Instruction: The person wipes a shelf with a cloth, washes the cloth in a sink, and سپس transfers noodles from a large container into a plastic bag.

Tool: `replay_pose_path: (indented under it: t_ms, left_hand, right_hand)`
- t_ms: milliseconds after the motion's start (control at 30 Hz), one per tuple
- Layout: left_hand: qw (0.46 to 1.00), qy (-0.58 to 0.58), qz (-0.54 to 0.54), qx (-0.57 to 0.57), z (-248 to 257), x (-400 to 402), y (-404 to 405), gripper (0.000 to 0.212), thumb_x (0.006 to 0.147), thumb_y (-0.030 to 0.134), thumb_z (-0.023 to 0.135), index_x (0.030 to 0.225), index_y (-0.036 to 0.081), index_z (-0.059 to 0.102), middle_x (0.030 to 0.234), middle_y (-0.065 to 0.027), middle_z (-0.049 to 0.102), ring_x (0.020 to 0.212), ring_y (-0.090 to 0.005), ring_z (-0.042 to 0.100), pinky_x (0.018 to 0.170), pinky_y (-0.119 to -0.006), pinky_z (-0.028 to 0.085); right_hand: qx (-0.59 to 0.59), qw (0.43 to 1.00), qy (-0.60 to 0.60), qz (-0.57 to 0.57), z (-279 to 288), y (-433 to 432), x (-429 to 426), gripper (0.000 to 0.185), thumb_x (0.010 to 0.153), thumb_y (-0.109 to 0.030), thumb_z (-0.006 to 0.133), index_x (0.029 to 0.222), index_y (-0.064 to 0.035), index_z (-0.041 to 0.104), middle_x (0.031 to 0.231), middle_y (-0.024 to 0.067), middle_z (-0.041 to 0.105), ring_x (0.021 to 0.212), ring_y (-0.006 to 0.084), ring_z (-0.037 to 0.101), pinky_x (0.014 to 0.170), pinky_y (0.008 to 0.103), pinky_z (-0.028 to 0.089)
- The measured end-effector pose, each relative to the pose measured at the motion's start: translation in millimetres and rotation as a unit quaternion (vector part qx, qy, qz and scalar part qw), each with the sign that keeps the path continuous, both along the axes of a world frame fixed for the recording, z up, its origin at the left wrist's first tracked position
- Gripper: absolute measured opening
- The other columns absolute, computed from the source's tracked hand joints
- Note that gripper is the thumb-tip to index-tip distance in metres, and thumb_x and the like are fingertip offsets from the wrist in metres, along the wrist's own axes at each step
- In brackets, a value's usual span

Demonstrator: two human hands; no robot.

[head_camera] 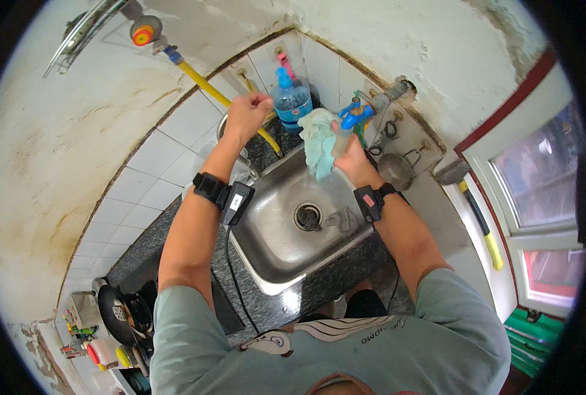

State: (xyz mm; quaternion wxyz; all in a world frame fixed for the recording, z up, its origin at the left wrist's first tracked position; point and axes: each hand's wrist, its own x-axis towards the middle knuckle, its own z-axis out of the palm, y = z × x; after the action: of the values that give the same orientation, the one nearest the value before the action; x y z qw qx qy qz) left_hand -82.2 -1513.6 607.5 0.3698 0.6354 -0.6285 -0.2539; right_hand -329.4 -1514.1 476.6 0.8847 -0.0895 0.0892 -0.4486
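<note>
A pale green cloth (321,143) hangs bunched below the blue tap (359,116). My right hand (354,165) grips it from the right, and its fingers are partly hidden behind a cloudy, translucent spout piece (341,142). Over the back left of the sink, my left hand (247,117) is raised with curled fingers and nothing visible in them. It is beside a blue pump bottle (293,106) and in front of a yellow corrugated hose (206,89). Beneath both hands lies the stainless steel sink (273,232), with dark matter in its drain (308,217) and a grey scrap (342,219) beside it.
Dark granite counter (298,296) borders the sink. A small strainer (396,170) and scissors (385,136) hang on the right wall. A hammer-like tool with a yellow-and-black handle (480,222) rests on the right ledge. Black pans (117,316) stand at lower left.
</note>
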Motion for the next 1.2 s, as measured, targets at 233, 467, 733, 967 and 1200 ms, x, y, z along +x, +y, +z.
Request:
replay_pose_path:
  t_ms: [233, 467, 733, 967, 1200]
  left_hand:
    - [0.982, -0.166, 0.042, -0.082, 6, -31, -102, 0.035, 0.089, 0.029, 0.060, 0.112, 0.003, 0.065, 0.102, -0.0180, 0.068, 0.092, -0.0288, 0.066, 0.082, -0.037, 0.050]
    - [0.936, -0.351, -0.001, 0.023, -12, -44, -155, 0.044, 0.070, 0.042, 0.073, 0.084, 0.001, 0.070, 0.084, -0.0210, 0.068, 0.078, -0.0323, 0.067, 0.071, -0.040, 0.052]
    - [0.978, -0.210, -0.007, -0.011, 9, -64, -118, 0.041, 0.059, 0.039, 0.078, 0.077, 0.003, 0.071, 0.075, -0.0150, 0.068, 0.070, -0.0272, 0.066, 0.069, -0.036, 0.053]
    - [0.993, -0.111, 0.027, 0.029, 43, -51, -50, 0.039, 0.059, 0.039, 0.079, 0.074, 0.004, 0.070, 0.075, -0.0133, 0.069, 0.071, -0.0254, 0.066, 0.071, -0.034, 0.053]
    - [0.993, -0.108, 0.044, 0.020, 89, -45, 98, 0.027, 0.066, 0.024, 0.074, 0.079, 0.001, 0.067, 0.068, -0.0066, 0.062, 0.064, -0.0138, 0.058, 0.061, -0.028, 0.049]
  right_hand:
    - [-0.004, 0.999, 0.016, 0.044, -79, -66, 30, 0.058, 0.091, -0.060, 0.043, 0.123, -0.0124, 0.054, 0.110, 0.0116, 0.063, 0.095, 0.0278, 0.063, 0.081, 0.0453, 0.052]
    - [0.106, 0.988, 0.095, 0.063, -34, 27, -24, 0.037, 0.090, -0.032, 0.062, 0.117, -0.0065, 0.056, 0.105, 0.0088, 0.064, 0.095, 0.0259, 0.062, 0.085, 0.0414, 0.049]
    - [0.143, 0.976, 0.125, 0.102, -24, 71, -70, 0.035, 0.092, -0.025, 0.058, 0.121, -0.0052, 0.054, 0.111, 0.0095, 0.063, 0.100, 0.0254, 0.061, 0.089, 0.0401, 0.047]
    - [0.132, 0.974, 0.121, 0.139, -39, 88, -66, 0.036, 0.093, -0.025, 0.056, 0.123, -0.0031, 0.053, 0.114, 0.0111, 0.062, 0.105, 0.0270, 0.060, 0.096, 0.0419, 0.045]
    - [0.095, 0.976, 0.154, 0.125, -64, 75, -53, 0.032, 0.093, -0.023, 0.055, 0.118, -0.0030, 0.056, 0.113, 0.0133, 0.063, 0.102, 0.0283, 0.062, 0.090, 0.0428, 0.049]
